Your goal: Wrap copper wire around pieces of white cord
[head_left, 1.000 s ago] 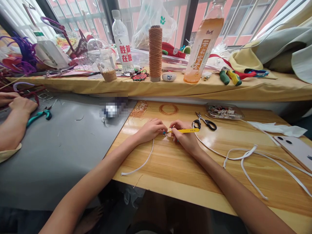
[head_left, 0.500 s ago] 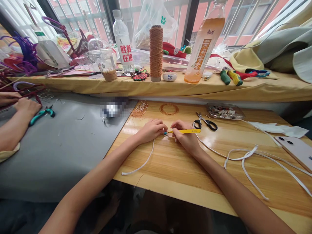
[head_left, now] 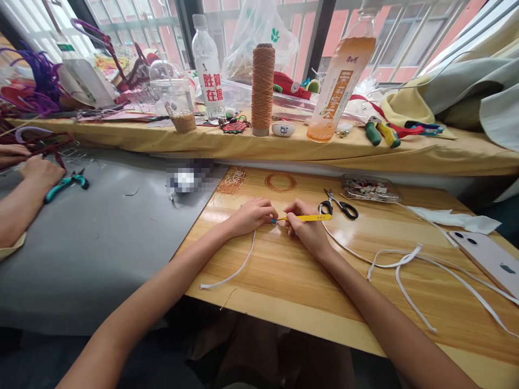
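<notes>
Both my hands meet on the wooden table (head_left: 292, 281), fingers pinched close together. My left hand (head_left: 251, 215) is closed on a white flat cord (head_left: 239, 267) that trails toward the table's near edge. My right hand (head_left: 306, 227) grips a thin yellow tool (head_left: 310, 218), its blue tip pointing left at my left fingertips. More white cord (head_left: 405, 259) runs off to the right in loops. What sits between the fingertips is too small to make out.
Black-handled scissors (head_left: 340, 205), a coil of copper thread (head_left: 280, 182), a clear tray of small pieces (head_left: 371, 186) and a phone (head_left: 484, 254) lie nearby. A ledge behind holds a thread spool (head_left: 262, 89) and bottles (head_left: 208, 70). Another person's hand (head_left: 38, 173) rests by teal pliers (head_left: 65, 183).
My hands hold nearly the same pose; the view shifted slightly. The other person's hand at left moved a little beside the pliers.
</notes>
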### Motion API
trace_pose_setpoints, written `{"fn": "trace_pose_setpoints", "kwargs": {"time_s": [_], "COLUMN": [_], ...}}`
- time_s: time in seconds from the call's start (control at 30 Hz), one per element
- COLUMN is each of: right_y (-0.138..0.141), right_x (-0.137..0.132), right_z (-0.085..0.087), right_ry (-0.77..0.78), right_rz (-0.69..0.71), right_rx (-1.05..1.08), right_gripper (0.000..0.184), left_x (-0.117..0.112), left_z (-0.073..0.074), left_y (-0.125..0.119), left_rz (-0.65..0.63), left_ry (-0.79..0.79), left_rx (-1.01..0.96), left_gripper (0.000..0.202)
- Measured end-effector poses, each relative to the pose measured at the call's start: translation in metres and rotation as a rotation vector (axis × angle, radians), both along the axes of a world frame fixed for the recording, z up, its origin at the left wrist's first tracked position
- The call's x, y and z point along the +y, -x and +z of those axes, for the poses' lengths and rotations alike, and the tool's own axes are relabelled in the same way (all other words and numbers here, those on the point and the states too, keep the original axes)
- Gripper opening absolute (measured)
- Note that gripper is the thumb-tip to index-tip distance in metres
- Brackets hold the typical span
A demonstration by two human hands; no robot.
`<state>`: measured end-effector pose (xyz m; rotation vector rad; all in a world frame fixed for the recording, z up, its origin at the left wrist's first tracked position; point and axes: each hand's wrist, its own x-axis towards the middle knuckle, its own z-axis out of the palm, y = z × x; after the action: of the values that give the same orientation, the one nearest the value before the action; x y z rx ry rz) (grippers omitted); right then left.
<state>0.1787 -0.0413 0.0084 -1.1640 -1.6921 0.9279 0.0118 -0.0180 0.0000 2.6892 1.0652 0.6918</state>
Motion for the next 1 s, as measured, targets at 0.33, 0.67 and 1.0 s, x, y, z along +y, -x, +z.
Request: {"fn": "trace_pose_setpoints", "kwargs": {"time_s": [0.33,0.67,1.0], "right_y": [0.002,-0.002,-0.001], "right_x": [-0.001,0.013,0.03], "right_z": [-0.002,-0.004,-0.007], "right_ry": [-0.134,-0.101,-0.11], "right_rz": [-0.026,-0.094,-0.245], "right_rx": [-0.125,-0.004,0.128], "right_gripper": [0.005,0.005,0.007], "left_x": [-0.002,0.002,0.008], "left_z": [0.004,0.005,0.001], "left_y": [-0.003,-0.001,0.003], "left_rz": [0.001,0.012,0.292], "left_ry": [0.095,0.026,-0.163], "left_rx": [-0.001,-0.031,-0.093], "left_gripper": [0.018,0.019,0.024]}}
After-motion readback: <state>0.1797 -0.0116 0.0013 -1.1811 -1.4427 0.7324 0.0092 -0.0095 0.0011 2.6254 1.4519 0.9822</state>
